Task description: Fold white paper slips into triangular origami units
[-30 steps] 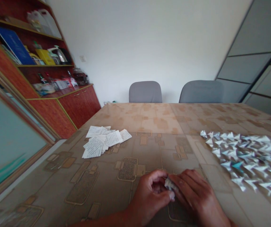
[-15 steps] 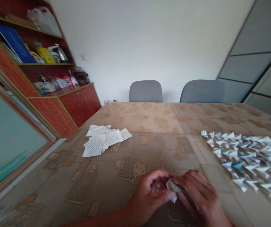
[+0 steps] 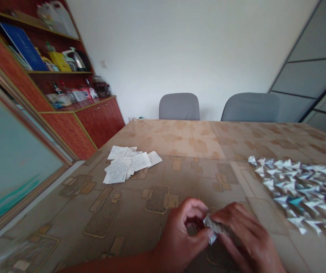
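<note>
A small folded piece of printed paper is pinched between my two hands, low in the view over the table. My left hand grips its left end between thumb and fingers. From the right, my right hand closes on the other end, its fingers covering part of the paper. Left of my hands lies a loose pile of printed paper slips. Over to the right, many small folded paper pieces stand in rows, white apart from a teal one.
A patterned cover lies on the table. Two grey chairs stand along its far edge, before a white wall. At the left is a reddish cabinet whose shelves hold a kettle, bottles and boxes.
The view has shifted slightly, so the scene sits a little further right. Both hands still hold the folded paper; my left fingers have opened slightly around it.
</note>
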The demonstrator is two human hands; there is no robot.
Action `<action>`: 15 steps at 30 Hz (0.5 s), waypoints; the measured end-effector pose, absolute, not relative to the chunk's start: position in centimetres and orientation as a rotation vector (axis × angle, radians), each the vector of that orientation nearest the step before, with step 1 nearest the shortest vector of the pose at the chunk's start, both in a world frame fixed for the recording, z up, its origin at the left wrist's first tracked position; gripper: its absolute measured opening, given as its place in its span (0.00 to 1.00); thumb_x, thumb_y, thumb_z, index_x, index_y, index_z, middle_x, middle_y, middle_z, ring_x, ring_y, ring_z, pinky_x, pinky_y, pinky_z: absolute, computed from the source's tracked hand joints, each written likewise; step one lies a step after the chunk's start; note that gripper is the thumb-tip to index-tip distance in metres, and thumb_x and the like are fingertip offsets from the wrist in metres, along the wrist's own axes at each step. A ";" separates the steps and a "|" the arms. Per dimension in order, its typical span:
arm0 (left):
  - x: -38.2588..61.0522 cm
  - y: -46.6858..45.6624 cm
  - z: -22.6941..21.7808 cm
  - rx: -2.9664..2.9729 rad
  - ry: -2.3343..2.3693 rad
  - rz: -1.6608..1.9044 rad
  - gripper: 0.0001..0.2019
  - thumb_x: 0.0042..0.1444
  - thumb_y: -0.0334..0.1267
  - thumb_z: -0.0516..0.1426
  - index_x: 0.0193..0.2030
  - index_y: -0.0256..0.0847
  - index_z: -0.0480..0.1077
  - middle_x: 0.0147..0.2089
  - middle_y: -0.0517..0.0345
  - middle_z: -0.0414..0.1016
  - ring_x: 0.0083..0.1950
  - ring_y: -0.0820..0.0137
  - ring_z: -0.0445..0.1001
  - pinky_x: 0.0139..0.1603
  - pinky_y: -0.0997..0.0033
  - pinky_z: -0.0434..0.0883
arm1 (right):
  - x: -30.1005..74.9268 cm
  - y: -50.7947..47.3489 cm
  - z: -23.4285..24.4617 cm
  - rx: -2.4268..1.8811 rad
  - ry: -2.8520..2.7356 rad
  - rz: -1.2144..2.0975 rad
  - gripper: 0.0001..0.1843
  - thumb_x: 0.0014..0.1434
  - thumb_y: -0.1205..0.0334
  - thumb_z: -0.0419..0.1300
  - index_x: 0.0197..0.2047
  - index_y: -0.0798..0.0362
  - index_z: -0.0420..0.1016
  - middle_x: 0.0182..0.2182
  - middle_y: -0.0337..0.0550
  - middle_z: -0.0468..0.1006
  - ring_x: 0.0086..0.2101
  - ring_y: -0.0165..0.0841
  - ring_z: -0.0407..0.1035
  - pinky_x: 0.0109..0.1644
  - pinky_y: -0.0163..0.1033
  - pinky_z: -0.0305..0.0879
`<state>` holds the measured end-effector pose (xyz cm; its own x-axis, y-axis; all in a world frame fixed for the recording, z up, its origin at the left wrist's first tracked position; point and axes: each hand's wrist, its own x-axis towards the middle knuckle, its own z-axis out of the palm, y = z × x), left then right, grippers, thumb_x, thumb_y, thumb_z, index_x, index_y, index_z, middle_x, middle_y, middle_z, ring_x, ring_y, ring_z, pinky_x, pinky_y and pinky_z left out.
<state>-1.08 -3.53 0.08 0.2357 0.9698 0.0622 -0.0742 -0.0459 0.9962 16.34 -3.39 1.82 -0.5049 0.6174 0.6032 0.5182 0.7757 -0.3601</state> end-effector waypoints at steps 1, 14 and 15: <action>-1.0 -3.5 0.3 1.322 0.973 1.112 0.10 0.47 0.26 0.60 0.37 0.37 0.68 0.30 0.58 0.75 0.32 0.71 0.74 0.35 0.74 0.69 | 16.4 -3.4 1.9 -0.839 -2.222 0.182 0.10 0.59 0.74 0.54 0.42 0.54 0.70 0.29 0.45 0.76 0.30 0.36 0.70 0.32 0.40 0.67; -1.2 -3.5 0.4 1.594 1.038 1.157 0.08 0.45 0.21 0.56 0.30 0.37 0.69 0.27 0.60 0.73 0.28 0.74 0.70 0.31 0.78 0.66 | 16.0 -3.4 2.3 -0.839 -2.209 0.152 0.12 0.55 0.74 0.57 0.43 0.53 0.72 0.30 0.44 0.76 0.31 0.36 0.71 0.32 0.38 0.69; -1.1 -3.5 0.4 1.580 1.037 1.154 0.08 0.45 0.21 0.56 0.30 0.37 0.69 0.26 0.60 0.72 0.28 0.74 0.70 0.31 0.77 0.66 | 16.0 -3.4 2.2 -0.841 -2.201 0.159 0.12 0.55 0.75 0.57 0.43 0.54 0.72 0.30 0.44 0.76 0.31 0.36 0.71 0.32 0.38 0.68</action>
